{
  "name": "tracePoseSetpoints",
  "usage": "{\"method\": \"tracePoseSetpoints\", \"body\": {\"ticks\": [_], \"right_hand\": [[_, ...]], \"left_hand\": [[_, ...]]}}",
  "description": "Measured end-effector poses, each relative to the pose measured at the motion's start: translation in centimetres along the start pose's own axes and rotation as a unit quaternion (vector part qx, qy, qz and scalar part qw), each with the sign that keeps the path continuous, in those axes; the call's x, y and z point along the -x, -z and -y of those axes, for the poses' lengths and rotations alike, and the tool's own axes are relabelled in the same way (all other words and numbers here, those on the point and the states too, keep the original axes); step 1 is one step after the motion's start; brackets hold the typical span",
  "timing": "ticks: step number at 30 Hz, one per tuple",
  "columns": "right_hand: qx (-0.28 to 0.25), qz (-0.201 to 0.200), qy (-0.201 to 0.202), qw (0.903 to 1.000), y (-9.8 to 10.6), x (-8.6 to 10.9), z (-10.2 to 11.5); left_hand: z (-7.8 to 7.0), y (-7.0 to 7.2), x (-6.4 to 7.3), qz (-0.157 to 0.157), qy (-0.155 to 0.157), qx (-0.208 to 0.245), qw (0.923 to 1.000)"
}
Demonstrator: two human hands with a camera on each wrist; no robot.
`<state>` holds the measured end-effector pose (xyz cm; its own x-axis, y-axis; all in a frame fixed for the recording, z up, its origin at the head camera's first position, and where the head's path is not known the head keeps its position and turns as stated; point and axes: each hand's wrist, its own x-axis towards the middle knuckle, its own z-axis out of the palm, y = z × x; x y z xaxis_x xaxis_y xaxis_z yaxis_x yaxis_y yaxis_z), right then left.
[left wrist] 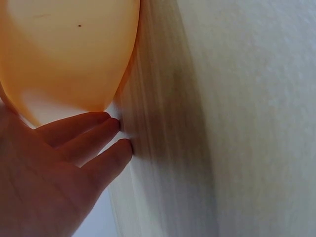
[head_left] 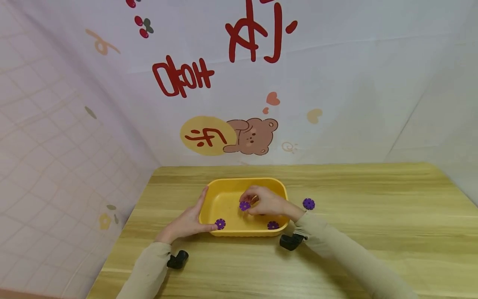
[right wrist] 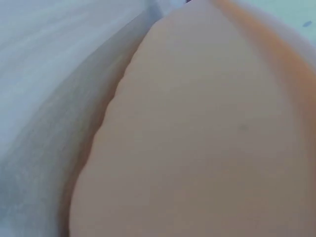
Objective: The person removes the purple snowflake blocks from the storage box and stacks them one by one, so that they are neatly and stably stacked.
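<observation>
A yellow plastic bin [head_left: 244,233] stands on the table. My left hand [head_left: 184,223] spans its left end, thumb over the front rim beside a purple snowflake disc [head_left: 220,224]. In the left wrist view, straight fingers [left wrist: 101,163] of that hand lie against the bin's outer wall [left wrist: 74,54]. Over the bin's inside, my right hand [head_left: 266,201] pinches another purple snowflake disc [head_left: 244,206] between thumb and fingers. A further disc [head_left: 273,225] shows at the bin's front right inner side. The right wrist view is filled by a blurred pale surface, without the fingers.
One purple disc [head_left: 308,204] lies on the wood-grain table [head_left: 373,207], just right of the bin. A printed cloth [head_left: 336,74] hangs behind the table, and another cloth [head_left: 56,145] hangs along the left. Black wrist cameras [head_left: 292,241] sit on both forearms.
</observation>
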<state>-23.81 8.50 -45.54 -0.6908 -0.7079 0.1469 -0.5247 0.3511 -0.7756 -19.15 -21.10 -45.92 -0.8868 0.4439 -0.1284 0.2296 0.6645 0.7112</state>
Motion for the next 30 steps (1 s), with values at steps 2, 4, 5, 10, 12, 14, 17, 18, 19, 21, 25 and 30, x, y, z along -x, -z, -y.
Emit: {"method": "tracePoseSetpoints", "body": {"ticks": [2, 4, 5, 10, 12, 14, 17, 18, 19, 21, 25, 30], "right_hand": [[-0.006, -0.011, 0.004, 0.9999, 0.3, 0.4, 0.1], [-0.002, -0.024, 0.006, 0.9997, 0.5, 0.9, 0.1], [0.0, -0.03, 0.006, 0.9995, 0.7, 1.2, 0.2], [0.0, -0.054, 0.008, 0.9985, 1.9, 2.6, 0.4], [-0.003, -0.058, 0.009, 0.9983, 2.5, 3.0, 0.4], [-0.005, -0.061, 0.006, 0.9981, 2.9, 3.4, 0.4], [-0.013, -0.07, -0.002, 0.9974, 3.6, 4.0, 0.3], [-0.015, -0.075, -0.005, 0.9971, 3.8, 4.2, 0.3], [-0.017, -0.081, -0.005, 0.9966, 3.9, 4.4, 0.2], [-0.023, -0.092, -0.003, 0.9955, 4.3, 4.9, 0.0], [-0.03, -0.105, 0.005, 0.994, 4.9, 5.9, -0.7], [-0.035, -0.113, 0.005, 0.993, 5.7, 7.1, -1.5]], "left_hand": [[0.0, 0.0, 0.0, -0.001, 0.0, 0.0, 1.0], [0.1, 0.0, 0.0, -0.001, 0.0, 0.001, 1.0], [0.1, -0.1, 0.0, -0.001, 0.0, 0.001, 1.0], [0.1, 0.0, 0.1, 0.005, 0.002, 0.009, 0.9999], [0.1, 0.0, 0.1, 0.005, 0.0, 0.012, 0.9999], [0.2, 0.0, 0.1, 0.005, -0.002, 0.014, 0.9999], [0.2, 0.1, 0.1, 0.003, -0.007, 0.013, 0.9999], [0.2, 0.1, 0.1, 0.003, -0.008, 0.011, 0.9999], [0.3, 0.1, 0.0, 0.002, -0.008, 0.012, 0.9999], [0.3, 0.1, 0.1, 0.003, -0.006, 0.014, 0.9999], [0.2, 0.1, 0.1, 0.006, -0.002, 0.017, 0.9998], [0.2, 0.2, 0.1, 0.006, -0.006, 0.012, 0.9999]]}}
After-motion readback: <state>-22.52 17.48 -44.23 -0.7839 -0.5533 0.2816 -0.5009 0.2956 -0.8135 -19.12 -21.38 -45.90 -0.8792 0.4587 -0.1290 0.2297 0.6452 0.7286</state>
